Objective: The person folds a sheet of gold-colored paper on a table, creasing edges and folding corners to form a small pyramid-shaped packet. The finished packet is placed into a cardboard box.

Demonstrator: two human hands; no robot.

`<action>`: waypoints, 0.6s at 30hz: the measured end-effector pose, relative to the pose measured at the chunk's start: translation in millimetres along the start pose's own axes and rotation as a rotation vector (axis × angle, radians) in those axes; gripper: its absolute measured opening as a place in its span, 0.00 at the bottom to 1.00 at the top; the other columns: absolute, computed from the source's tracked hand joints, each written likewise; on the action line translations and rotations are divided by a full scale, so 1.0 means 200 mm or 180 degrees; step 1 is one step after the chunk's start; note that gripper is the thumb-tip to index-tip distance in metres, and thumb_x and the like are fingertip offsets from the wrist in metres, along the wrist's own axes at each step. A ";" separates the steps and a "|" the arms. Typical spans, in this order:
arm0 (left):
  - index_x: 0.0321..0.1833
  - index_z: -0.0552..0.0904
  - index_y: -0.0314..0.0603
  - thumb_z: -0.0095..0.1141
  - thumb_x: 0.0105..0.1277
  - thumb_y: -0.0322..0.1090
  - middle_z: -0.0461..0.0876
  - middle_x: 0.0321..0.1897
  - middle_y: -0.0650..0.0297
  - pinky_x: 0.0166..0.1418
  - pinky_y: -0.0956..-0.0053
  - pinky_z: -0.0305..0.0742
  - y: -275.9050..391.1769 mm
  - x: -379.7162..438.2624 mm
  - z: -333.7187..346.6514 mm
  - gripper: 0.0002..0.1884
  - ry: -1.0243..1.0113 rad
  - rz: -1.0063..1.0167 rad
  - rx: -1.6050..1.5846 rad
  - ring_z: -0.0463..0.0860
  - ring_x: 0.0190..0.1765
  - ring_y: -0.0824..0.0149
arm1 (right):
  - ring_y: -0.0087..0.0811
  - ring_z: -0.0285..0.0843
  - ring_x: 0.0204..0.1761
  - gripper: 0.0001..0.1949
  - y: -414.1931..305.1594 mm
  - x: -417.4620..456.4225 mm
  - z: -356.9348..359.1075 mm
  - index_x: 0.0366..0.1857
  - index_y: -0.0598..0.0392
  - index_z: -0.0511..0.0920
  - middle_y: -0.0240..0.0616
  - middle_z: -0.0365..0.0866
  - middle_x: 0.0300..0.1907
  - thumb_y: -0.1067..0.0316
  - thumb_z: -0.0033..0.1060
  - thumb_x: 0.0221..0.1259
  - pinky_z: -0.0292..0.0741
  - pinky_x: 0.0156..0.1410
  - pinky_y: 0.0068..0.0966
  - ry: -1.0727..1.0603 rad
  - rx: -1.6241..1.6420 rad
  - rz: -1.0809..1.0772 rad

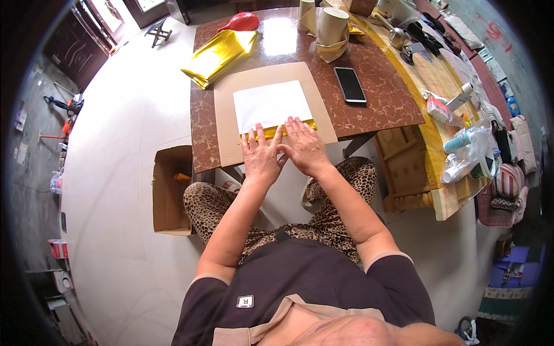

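Both hands lie palm down, side by side, at the near edge of a white paper sheet [270, 104]. Under the fingers of my left hand [262, 153] runs a strip of shiny gold foil [270, 132] along that edge. My right hand [305, 147] presses the strip's right part, its fingertips reaching the white sheet. The thumbs nearly meet between the hands, and neither hand grips anything. Beneath sheet and foil is a flat piece of brown cardboard [314, 86]. How the foil joins the sheet is hidden by the fingers.
On the brown marbled table [381, 104] lie a folded gold foil bundle [220, 54], a red object [242, 21], a smartphone [349, 84] and a pale roll [332, 26]. A cardboard box [171, 190] stands on the floor at left. A wooden bench [454, 194] holding clutter runs along the right.
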State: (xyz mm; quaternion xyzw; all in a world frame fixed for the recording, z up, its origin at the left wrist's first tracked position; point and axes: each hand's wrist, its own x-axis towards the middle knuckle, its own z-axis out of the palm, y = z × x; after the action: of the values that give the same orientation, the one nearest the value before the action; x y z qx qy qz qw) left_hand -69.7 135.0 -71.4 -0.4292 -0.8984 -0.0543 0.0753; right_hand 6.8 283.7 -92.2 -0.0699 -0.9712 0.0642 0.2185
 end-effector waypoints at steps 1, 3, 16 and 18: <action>0.85 0.62 0.61 0.57 0.72 0.61 0.58 0.82 0.38 0.85 0.41 0.47 0.00 0.00 0.00 0.41 0.0044 0.0014 0.0015 0.59 0.82 0.38 | 0.44 0.58 0.83 0.40 0.03 -0.02 -0.02 0.76 0.63 0.67 0.52 0.65 0.80 0.34 0.42 0.78 0.53 0.87 0.41 -0.0021 -0.0120 0.0003; 0.85 0.62 0.55 0.56 0.72 0.64 0.60 0.81 0.39 0.85 0.44 0.48 -0.02 -0.02 0.01 0.43 0.0135 0.0022 0.0048 0.59 0.82 0.41 | 0.44 0.58 0.83 0.40 0.09 -0.05 -0.06 0.77 0.62 0.67 0.52 0.65 0.80 0.34 0.42 0.78 0.53 0.87 0.41 -0.0066 -0.0354 -0.0010; 0.84 0.57 0.30 0.44 0.75 0.72 0.57 0.85 0.49 0.89 0.59 0.42 -0.23 -0.17 -0.07 0.51 0.0087 -0.0610 0.0065 0.54 0.87 0.55 | 0.42 0.51 0.86 0.48 0.13 -0.07 -0.11 0.81 0.58 0.61 0.47 0.57 0.84 0.23 0.33 0.73 0.48 0.88 0.42 -0.0418 -0.0462 0.0154; 0.84 0.57 0.31 0.42 0.76 0.72 0.56 0.85 0.49 0.89 0.59 0.41 -0.20 -0.17 -0.06 0.51 0.0369 -0.0516 0.0094 0.53 0.87 0.56 | 0.42 0.50 0.86 0.48 0.13 -0.06 -0.11 0.81 0.58 0.61 0.48 0.57 0.84 0.24 0.36 0.73 0.47 0.88 0.42 -0.0430 -0.0441 0.0145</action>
State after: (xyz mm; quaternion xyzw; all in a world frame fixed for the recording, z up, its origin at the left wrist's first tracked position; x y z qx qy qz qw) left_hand -79.1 82.2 -67.9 -0.3502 -0.9250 -0.0718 0.1289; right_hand 29.8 309.0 -81.9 -0.1023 -0.9840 0.0063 0.1456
